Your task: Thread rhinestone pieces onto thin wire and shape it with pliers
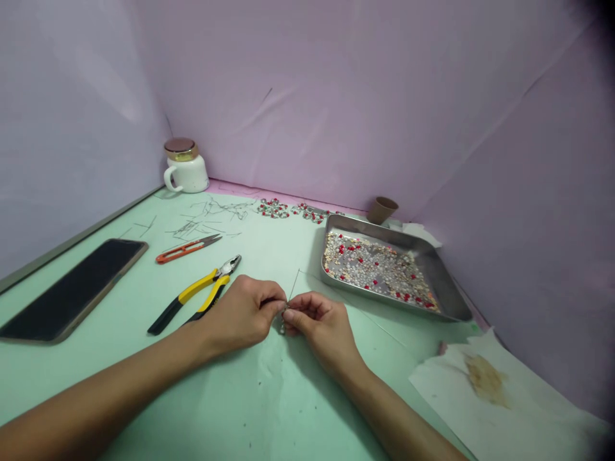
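My left hand (250, 312) and my right hand (323, 323) meet at the front middle of the table, fingertips pinched close together. Between them is a small beaded wire piece (282, 328), mostly hidden by the fingers, with a few beads showing below. A thin wire (294, 283) sticks up from the pinch and bends over to the right. Both hands are closed on this piece. Just left of my left hand lie combination pliers (202, 291) with yellow and black handles, jaws pointing away.
Right of my hands stands a metal tray (461, 301) of loose white, gold and red beads. Orange thread snips (187, 248), a phone (72, 291), wire scraps (192, 224), beaded pieces (273, 208), a lidded white mug (189, 174), a brown cup (382, 209) and stained paper (442, 384) lie around.
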The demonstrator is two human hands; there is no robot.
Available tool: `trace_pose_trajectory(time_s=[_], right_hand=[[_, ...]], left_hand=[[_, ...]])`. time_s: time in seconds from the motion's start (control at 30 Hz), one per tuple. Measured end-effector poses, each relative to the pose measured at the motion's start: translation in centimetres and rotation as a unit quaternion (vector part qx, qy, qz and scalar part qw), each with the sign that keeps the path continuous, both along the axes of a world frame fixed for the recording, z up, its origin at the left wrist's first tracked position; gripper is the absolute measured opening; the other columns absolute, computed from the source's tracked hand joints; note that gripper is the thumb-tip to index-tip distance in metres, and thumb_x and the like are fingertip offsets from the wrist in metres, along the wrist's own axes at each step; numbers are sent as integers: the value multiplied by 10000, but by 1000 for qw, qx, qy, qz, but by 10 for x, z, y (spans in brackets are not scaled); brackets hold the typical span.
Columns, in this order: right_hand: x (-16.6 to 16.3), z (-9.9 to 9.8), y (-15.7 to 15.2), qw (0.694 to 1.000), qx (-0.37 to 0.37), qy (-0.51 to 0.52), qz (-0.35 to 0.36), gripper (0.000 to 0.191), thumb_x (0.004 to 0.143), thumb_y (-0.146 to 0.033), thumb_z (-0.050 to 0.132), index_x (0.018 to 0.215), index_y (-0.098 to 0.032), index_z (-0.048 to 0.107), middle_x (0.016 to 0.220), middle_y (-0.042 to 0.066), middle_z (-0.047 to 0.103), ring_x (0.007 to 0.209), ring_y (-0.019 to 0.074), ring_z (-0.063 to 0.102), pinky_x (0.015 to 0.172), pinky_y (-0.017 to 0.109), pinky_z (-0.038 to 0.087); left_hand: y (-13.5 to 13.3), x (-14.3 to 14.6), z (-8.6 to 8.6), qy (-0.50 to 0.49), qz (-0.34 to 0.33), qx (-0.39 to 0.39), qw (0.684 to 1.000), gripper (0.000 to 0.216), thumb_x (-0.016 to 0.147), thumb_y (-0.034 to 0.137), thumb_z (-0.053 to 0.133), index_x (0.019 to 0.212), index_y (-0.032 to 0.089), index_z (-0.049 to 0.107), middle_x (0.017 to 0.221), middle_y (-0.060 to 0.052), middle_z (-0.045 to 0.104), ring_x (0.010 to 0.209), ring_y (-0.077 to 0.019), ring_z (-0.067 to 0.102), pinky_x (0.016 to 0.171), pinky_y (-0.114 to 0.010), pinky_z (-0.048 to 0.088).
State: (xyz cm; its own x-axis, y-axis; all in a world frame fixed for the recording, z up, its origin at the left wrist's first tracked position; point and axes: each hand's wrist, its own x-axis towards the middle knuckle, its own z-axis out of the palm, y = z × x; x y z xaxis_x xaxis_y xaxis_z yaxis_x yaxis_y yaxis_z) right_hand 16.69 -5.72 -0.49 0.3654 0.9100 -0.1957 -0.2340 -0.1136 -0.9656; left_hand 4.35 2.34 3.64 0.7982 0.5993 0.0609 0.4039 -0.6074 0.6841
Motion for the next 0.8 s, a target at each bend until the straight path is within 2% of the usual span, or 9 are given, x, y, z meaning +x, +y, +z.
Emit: trace_pose_trajectory(time_s=[0.2,0.3,0.4,0.47,0.57,0.67,0.73,0.8], right_hand=[[0,0,-2,1000,4,-7,-5,74,581,-160,656,599,-131,591,475,-5,592,452,104,539,492,232,444],[-1,-1,-4,1000,-2,-21,-9,66,579,-152,655,584,-129,594,476,1,594,453,108,537,487,234,437],[-2,-2,-5,999,0,-38,-14,52,581,-138,648,572,-130,598,483,4,594,467,107,532,486,229,425],[-1,-2,-5,998,11,-55,-25,47,587,-137,646,572,-136,601,494,0,593,479,105,527,491,226,418],[1,0,-4,997,41,-61,-30,30,604,-157,648,623,-146,627,564,7,620,528,106,542,538,232,432],[2,2,-3,999,48,-6,4,164,593,-174,665,755,-159,653,682,25,657,590,117,573,602,257,458],[2,3,-3,999,34,-2,24,176,587,-178,670,761,-156,663,673,27,659,575,112,568,586,252,455],[1,3,-3,999,23,-23,25,104,604,-188,657,698,-146,671,598,18,640,532,100,544,548,236,440]], left_hand=[[-1,-2,-7,-27,-35,54,998,164,732,132,452,705,155,612,556,22,585,498,-76,486,499,-172,358],[-2,-4,-10,-8,-61,110,992,161,720,123,441,627,159,568,482,32,504,442,-78,417,461,-184,320],[-6,-5,-10,8,-64,128,990,155,700,127,433,582,161,528,436,42,420,405,-80,350,429,-199,280],[-8,-4,-10,0,-51,110,993,141,698,133,430,605,157,534,442,46,411,409,-80,352,429,-198,279],[-9,-1,-7,-20,5,30,999,136,711,172,436,633,152,545,440,57,409,411,-74,359,408,-184,273],[-8,3,-3,-30,64,-66,995,140,716,223,455,646,148,551,421,74,376,397,-66,328,376,-172,247],[-8,4,-1,-36,74,-103,991,137,712,232,469,652,145,556,424,74,393,401,-65,334,376,-172,254],[-8,3,0,-41,75,-115,990,127,711,219,474,653,145,559,433,68,438,407,-68,361,383,-174,272]])
